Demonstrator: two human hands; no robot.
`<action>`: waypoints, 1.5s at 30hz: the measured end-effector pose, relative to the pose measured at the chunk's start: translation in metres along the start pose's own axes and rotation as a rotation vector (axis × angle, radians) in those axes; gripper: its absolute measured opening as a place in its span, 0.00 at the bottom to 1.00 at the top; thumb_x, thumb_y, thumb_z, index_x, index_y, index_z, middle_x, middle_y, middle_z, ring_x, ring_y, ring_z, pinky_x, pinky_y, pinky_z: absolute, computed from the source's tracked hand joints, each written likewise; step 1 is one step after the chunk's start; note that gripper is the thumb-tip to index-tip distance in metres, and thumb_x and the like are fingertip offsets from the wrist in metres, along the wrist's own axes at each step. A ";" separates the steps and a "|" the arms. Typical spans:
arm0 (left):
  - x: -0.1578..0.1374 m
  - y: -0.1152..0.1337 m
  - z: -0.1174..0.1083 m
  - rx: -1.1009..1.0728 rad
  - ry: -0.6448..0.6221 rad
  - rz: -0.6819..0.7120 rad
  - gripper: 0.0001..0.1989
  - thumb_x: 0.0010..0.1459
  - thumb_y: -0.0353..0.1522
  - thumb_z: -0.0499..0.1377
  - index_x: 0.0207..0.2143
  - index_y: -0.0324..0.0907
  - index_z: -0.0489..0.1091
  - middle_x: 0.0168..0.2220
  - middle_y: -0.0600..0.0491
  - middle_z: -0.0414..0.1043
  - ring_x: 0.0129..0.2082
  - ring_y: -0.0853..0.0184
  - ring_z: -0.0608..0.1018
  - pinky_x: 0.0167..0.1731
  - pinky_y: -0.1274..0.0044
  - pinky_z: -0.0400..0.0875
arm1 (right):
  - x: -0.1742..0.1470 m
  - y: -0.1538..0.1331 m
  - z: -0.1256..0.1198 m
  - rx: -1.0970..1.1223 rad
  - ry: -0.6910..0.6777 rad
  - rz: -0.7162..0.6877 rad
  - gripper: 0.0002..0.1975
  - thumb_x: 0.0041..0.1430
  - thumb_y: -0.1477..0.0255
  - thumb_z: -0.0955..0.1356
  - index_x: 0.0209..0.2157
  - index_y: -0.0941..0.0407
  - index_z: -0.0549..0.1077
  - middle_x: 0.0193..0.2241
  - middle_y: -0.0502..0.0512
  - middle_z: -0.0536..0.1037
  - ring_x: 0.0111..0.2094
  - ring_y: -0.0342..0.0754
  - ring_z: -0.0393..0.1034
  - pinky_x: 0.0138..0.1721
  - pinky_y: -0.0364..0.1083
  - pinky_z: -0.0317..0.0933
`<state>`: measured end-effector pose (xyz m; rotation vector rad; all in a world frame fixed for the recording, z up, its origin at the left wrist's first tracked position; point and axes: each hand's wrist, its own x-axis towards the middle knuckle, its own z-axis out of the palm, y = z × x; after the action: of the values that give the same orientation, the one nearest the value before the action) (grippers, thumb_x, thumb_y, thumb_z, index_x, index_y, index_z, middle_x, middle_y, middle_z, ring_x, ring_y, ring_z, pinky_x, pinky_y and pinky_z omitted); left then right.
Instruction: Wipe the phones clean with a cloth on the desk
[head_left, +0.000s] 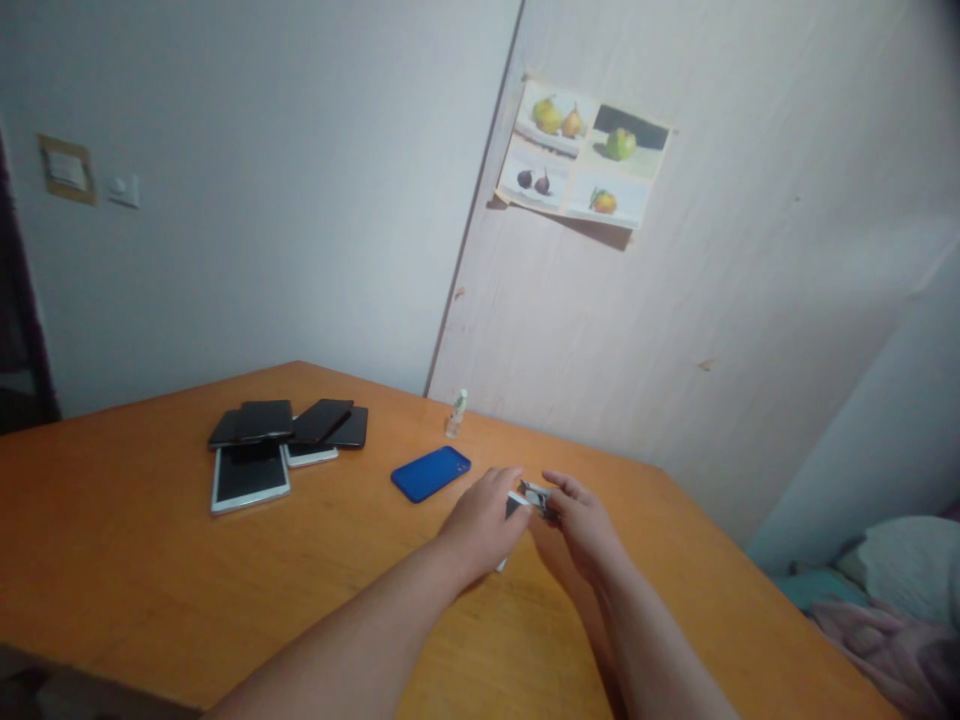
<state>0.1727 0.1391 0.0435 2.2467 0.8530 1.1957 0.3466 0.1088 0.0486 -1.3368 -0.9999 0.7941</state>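
In the head view, the left hand (480, 520) lies over a white-edged phone (514, 506) in front of the person on the worktop (322, 580), its fingers seeming to grip the edges. The right hand (589, 525) pinches a small patterned piece (538, 496) between thumb and fingers, just beside the phone's far end; what the piece is cannot be told. Working well here likely means steadying the phone with the left hand and keeping the right pinch light, wrists low. The phone's long axis seems to run away from the person, far end leaning slightly right; which end is its top is hidden.
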 end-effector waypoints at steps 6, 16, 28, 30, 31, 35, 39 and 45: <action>0.003 -0.008 0.006 -0.139 0.029 -0.111 0.11 0.59 0.36 0.58 0.42 0.43 0.73 0.40 0.51 0.76 0.40 0.64 0.76 0.39 0.75 0.69 | -0.011 -0.003 0.015 0.086 -0.184 -0.042 0.24 0.45 0.69 0.71 0.47 0.59 0.71 0.22 0.45 0.72 0.22 0.41 0.61 0.26 0.42 0.52; 0.010 -0.016 0.004 -0.222 0.133 -0.346 0.04 0.57 0.34 0.59 0.34 0.44 0.71 0.29 0.57 0.74 0.29 0.69 0.73 0.29 0.79 0.64 | -0.018 -0.011 0.017 -0.047 -0.199 0.003 0.11 0.50 0.64 0.72 0.31 0.57 0.72 0.25 0.50 0.75 0.26 0.43 0.66 0.26 0.42 0.56; 0.005 -0.006 0.004 -0.171 -0.004 -0.068 0.09 0.54 0.29 0.56 0.32 0.44 0.77 0.35 0.53 0.77 0.38 0.64 0.75 0.39 0.75 0.69 | -0.015 -0.005 0.021 0.073 -0.170 -0.048 0.15 0.49 0.59 0.73 0.29 0.57 0.76 0.25 0.51 0.75 0.27 0.44 0.66 0.30 0.44 0.60; 0.007 -0.009 0.003 -0.203 -0.011 -0.095 0.10 0.55 0.29 0.55 0.31 0.44 0.77 0.34 0.53 0.77 0.38 0.64 0.76 0.39 0.75 0.69 | -0.017 -0.007 0.022 0.061 -0.238 -0.064 0.17 0.49 0.58 0.74 0.34 0.57 0.78 0.30 0.53 0.77 0.31 0.46 0.68 0.34 0.44 0.61; 0.008 -0.010 0.003 -0.229 -0.015 -0.123 0.10 0.55 0.30 0.54 0.32 0.43 0.77 0.35 0.53 0.78 0.38 0.64 0.77 0.39 0.75 0.69 | -0.017 -0.007 0.022 0.047 -0.254 -0.073 0.17 0.48 0.59 0.74 0.35 0.57 0.78 0.32 0.54 0.78 0.32 0.46 0.68 0.35 0.44 0.61; 0.008 -0.015 0.003 -0.202 -0.028 -0.277 0.10 0.57 0.33 0.56 0.38 0.43 0.75 0.38 0.51 0.79 0.38 0.64 0.78 0.38 0.75 0.69 | -0.012 -0.002 0.020 -0.036 -0.154 -0.112 0.15 0.46 0.62 0.74 0.32 0.58 0.78 0.26 0.52 0.77 0.27 0.45 0.66 0.31 0.44 0.58; 0.003 -0.012 -0.004 0.052 -0.062 -0.344 0.16 0.52 0.41 0.63 0.43 0.45 0.72 0.43 0.49 0.77 0.45 0.58 0.77 0.43 0.72 0.68 | 0.002 0.012 0.010 -0.309 0.009 -0.241 0.13 0.51 0.61 0.70 0.30 0.57 0.78 0.26 0.53 0.77 0.29 0.48 0.68 0.33 0.46 0.60; -0.004 -0.003 -0.009 0.303 -0.242 -0.291 0.33 0.37 0.40 0.69 0.48 0.44 0.68 0.48 0.43 0.73 0.50 0.47 0.73 0.47 0.64 0.68 | 0.009 0.026 0.008 -0.574 0.071 -0.302 0.12 0.55 0.67 0.66 0.34 0.57 0.79 0.34 0.57 0.80 0.36 0.51 0.72 0.40 0.47 0.62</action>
<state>0.1626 0.1393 0.0443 2.3306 1.2764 0.6843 0.3447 0.1228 0.0233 -1.6256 -1.3950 0.2295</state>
